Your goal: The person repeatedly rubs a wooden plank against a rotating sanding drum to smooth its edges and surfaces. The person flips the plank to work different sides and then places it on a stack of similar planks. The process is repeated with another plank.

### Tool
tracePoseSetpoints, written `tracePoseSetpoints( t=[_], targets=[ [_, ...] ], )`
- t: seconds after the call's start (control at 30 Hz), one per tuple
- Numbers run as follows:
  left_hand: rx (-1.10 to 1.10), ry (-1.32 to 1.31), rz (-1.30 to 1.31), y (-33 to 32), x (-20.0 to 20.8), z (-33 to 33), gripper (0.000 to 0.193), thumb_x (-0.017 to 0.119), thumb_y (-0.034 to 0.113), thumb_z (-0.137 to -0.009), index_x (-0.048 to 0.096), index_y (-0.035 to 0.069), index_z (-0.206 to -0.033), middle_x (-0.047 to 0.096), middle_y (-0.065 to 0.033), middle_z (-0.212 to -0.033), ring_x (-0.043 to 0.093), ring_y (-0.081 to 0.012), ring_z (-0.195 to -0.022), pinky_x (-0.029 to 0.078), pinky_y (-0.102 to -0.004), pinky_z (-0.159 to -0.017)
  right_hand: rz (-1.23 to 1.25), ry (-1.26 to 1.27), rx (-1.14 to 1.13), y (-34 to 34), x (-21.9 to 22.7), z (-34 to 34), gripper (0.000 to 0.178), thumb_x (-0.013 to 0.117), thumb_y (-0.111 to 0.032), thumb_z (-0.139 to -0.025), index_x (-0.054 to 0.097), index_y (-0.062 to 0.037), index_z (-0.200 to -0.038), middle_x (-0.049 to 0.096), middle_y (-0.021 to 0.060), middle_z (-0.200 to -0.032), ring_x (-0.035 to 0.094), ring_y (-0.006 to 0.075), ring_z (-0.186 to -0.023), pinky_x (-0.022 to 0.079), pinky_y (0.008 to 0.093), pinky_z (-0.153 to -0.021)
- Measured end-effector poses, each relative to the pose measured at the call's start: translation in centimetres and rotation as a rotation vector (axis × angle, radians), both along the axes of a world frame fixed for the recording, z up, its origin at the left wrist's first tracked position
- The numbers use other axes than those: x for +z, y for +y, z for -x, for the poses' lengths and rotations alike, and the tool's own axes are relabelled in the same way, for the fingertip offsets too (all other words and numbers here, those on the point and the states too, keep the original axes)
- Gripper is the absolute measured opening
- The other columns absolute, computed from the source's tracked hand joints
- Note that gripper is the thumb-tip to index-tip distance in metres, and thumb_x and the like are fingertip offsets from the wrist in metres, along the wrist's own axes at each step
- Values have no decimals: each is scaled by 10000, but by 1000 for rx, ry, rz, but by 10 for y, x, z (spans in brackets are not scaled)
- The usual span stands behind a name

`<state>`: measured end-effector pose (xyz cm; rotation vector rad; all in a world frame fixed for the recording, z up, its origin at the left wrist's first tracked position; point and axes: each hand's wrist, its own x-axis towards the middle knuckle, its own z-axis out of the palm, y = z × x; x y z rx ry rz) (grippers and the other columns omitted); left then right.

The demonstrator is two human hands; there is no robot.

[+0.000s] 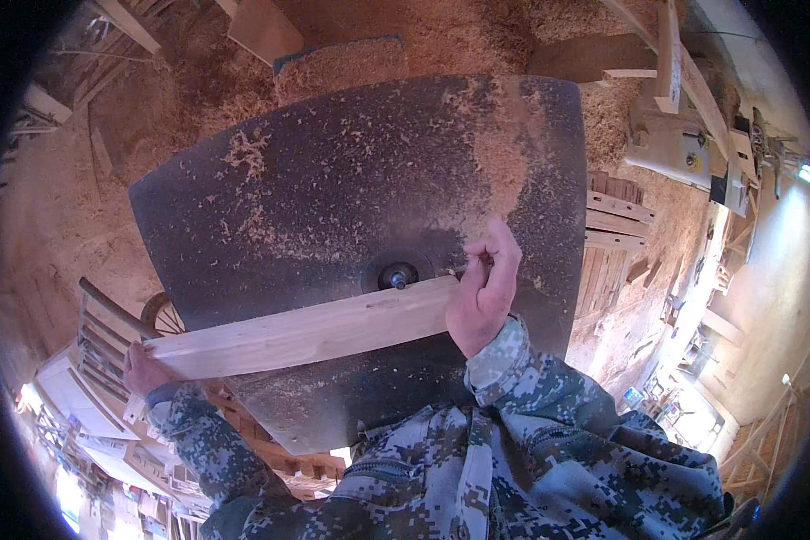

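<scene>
A long, pale wooden board [315,333] lies across the dark machine table [333,171], its left end past the table's edge. My left hand [146,369] is closed round that end. At the other end is my right hand [486,292], its palm against the board's end and its fingers curled above it. The board's far edge runs beside a round opening with a metal spindle cutter [399,276] in the table; whether the two touch I cannot tell. Wood shavings [504,153] are strewn over the table, thickest at the far right.
Sawdust [477,36] covers the floor beyond the table. Slotted wooden pieces [619,216] are stacked to the right. A slatted wooden frame [103,333] and a spoked wheel [164,315] stand at the left. Timber lengths [670,58] lean at the far right.
</scene>
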<state>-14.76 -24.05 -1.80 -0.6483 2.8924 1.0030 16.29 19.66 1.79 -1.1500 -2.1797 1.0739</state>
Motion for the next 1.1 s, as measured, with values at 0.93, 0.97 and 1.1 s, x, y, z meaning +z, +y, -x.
tracePoseSetpoints(
  t=[0.93, 0.97, 1.1],
  targets=[
    [-98, 598, -1358, -143, 87, -123, 645, 684, 109, -869, 463, 137, -1475, 660, -199, -1279, 671, -385, -1152, 595, -602, -983, -337, -69, 1032, -86, 72, -15, 534, 751, -150, -857, 586, -11, -1345, 657, 188, -1256, 609, 399, -1182, 432, 548, -1056],
    [26, 690, -1475, -126, 99, -133, 646, 682, 85, -891, 447, 160, -1488, 646, -205, -1319, 658, -385, -1184, 588, -593, -998, -325, -57, 1022, -96, 77, -18, 533, 766, -146, -838, 588, -12, -1322, 655, 191, -1242, 609, 412, -1172, 444, 544, -1052],
    [91, 649, -1647, -79, 160, -171, 743, 702, 95, -931, 342, 164, -1577, 621, -251, -1364, 631, -395, -1240, 528, -586, -1089, -159, -240, 930, -107, 83, -57, 581, 838, -128, -753, 588, -28, -1269, 645, 204, -1227, 603, 443, -1173, 484, 524, -1038]
  ],
)
